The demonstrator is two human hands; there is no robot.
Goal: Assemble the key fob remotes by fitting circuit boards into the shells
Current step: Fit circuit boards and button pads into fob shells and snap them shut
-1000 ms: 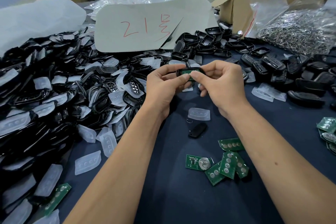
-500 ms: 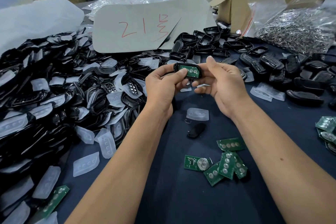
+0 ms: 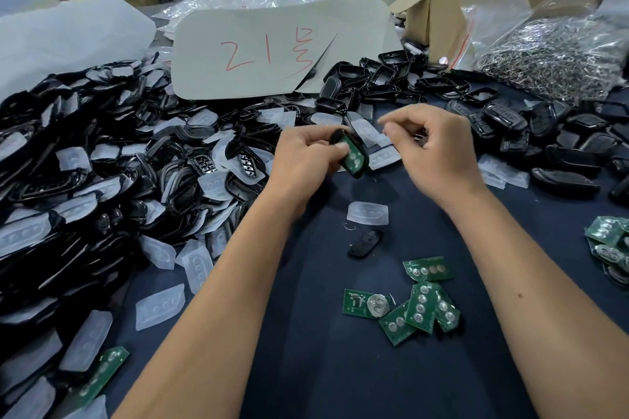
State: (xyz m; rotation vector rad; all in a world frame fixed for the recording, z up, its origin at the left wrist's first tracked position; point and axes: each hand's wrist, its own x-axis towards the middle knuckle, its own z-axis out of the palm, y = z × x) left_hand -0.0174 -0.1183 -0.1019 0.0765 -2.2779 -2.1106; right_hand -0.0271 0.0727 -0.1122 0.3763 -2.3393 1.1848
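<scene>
Over dark cloth (image 3: 306,367), board-filled shell (image 3: 352,155) in left hand (image 3: 304,155)

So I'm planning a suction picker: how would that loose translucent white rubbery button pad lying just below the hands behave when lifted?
The translucent white button pad looks thin and moulded, so probably floppy and very light. Its raised button bumps may spoil a suction seal. Lying flat on the dark blue tabletop, it shouldn't roll.

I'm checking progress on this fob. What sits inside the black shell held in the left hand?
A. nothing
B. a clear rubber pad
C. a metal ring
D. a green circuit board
D: the shell in the left hand shows a green board with round contacts seated inside it.
</scene>
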